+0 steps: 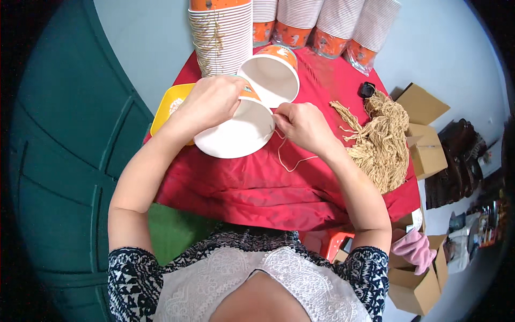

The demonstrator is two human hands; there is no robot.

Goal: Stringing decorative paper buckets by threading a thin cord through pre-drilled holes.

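A white paper bucket point(233, 138) with an orange printed outside lies tilted on its side, its open mouth facing me. My left hand point(214, 101) is closed on its upper left side, fingers partly hidden behind the wall. At the right edge of the rim, my right hand point(301, 124) pinches the end of a thin pale cord point(282, 161). The cord runs down from the fingers in a loose loop over the red cloth. Just behind lies a second orange-and-white paper bucket point(268, 79), also on its side with its mouth toward me.
A tall stack of nested buckets point(224, 40) with cords hanging on it stands behind. More wrapped stacks point(332, 32) line the wall. A yellow tray point(165, 110) sits left, a bundle of tan cords point(383, 142) right. Red cloth point(241, 196) covers the table; cardboard boxes point(428, 155) stand beyond.
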